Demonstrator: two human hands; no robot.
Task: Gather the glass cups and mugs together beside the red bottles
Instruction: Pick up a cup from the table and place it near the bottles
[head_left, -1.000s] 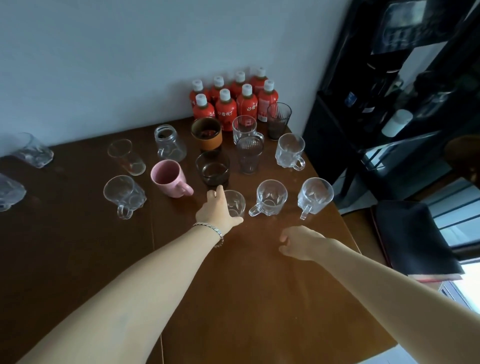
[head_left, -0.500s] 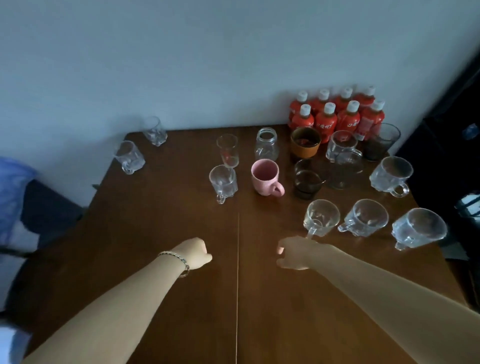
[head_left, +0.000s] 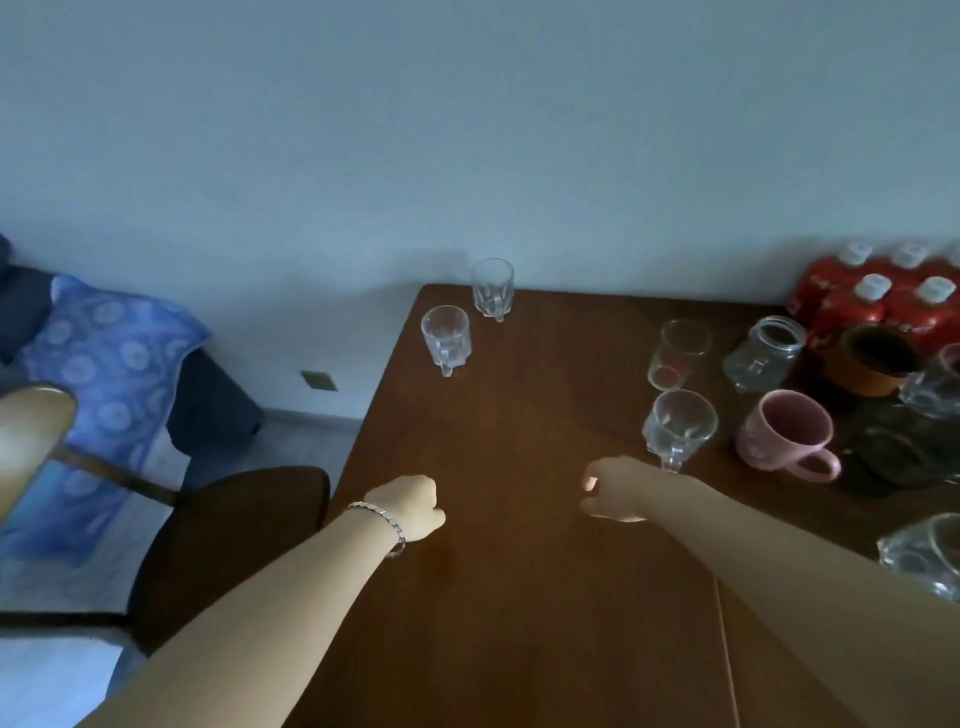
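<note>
A: Where do the hands sit?

B: Both hover low over the wooden table (head_left: 519, 597). The left hand (head_left: 410, 506), a bracelet (head_left: 382, 522) on its wrist, is curled into a loose fist with nothing in it. The right hand (head_left: 615, 491) is also loosely curled and empty, fingers bent inward.

A: And the glassware?

B: Two clear glass mugs stand apart from the rest near the table's far left corner, at about eleven o'clock from the left hand: the corner mug (head_left: 492, 286) close to the far edge, the second mug (head_left: 447, 338) just beside the left edge. At one o'clock from the right hand stands a handled glass mug (head_left: 678, 434), very near the knuckles but whether touching I cannot tell. Beyond it at twelve o'clock is a small tumbler (head_left: 678, 353); a glass jar (head_left: 763, 353) and a pink mug (head_left: 784, 436) lie toward two o'clock.

A: The red bottles?

B: Clustered at the far right against the wall, red bottles (head_left: 878, 301) with white caps, cut by the picture's right side. A brown-banded cup (head_left: 867, 364) stands in front of them.

A: Open room?

B: A broad bare stretch runs between the two corner mugs and the right-hand group. The left edge drops off toward a dark chair (head_left: 234, 525).
</note>
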